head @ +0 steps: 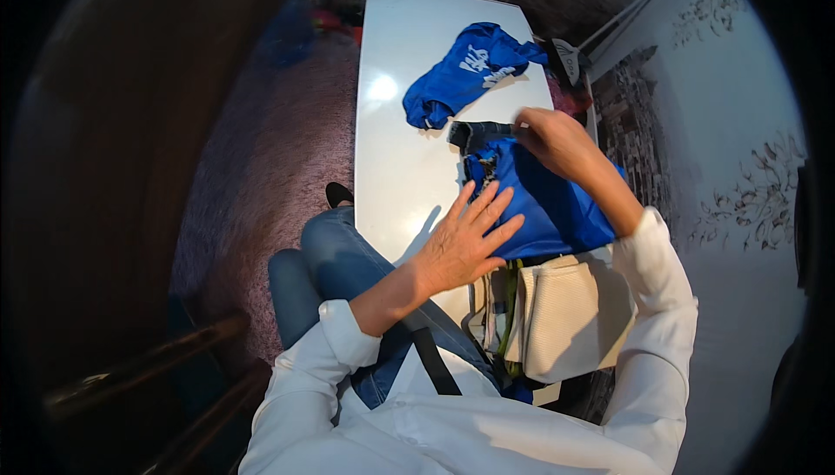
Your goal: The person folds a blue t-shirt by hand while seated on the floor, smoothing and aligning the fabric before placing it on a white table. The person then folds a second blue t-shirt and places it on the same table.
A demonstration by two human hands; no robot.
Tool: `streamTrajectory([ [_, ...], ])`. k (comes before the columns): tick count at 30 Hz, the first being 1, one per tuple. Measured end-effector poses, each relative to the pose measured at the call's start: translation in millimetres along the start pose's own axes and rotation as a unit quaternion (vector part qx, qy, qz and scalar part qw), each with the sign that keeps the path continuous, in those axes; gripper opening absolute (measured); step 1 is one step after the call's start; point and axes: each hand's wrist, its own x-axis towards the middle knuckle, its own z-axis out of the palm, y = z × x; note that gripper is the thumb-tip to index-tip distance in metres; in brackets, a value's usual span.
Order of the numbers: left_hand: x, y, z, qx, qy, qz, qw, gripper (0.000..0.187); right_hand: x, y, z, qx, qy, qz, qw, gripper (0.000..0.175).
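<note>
My left hand (460, 246) is palm down with its fingers spread, their tips over the near left part of a blue fabric bag (545, 204). Whether it presses on the bag is hard to tell. My right hand (554, 142) reaches across the bag's far end, with fingers pinched at a strip of dark denim-like cloth (479, 134). A patch of patterned cloth (486, 168) shows at the bag's left edge. Farther up the white table (391, 168) lies a second blue fabric bag (466, 74), bunched and bearing white lettering.
Folded cream textured cloth (567, 312) lies close to me on the right, beside green and grey cloth (505, 305). A patterned wall (724, 201) rises at the right. Pink carpet (287, 162) covers the floor on the left. A dustpan-like object (567, 61) stands past the table's far right edge.
</note>
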Motion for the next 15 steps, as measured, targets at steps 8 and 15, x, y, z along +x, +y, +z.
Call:
streamTrajectory([
  [8,-96,-12,-19,-0.007,-0.004,-0.206,0.978,0.049,152,19,123,-0.225,-0.156,-0.041,0.961,0.047],
  [15,-116,-17,-35,-0.115,0.079,-0.323,0.936,0.027,161,53,176,-0.307,-0.145,-0.103,0.935,0.024],
])
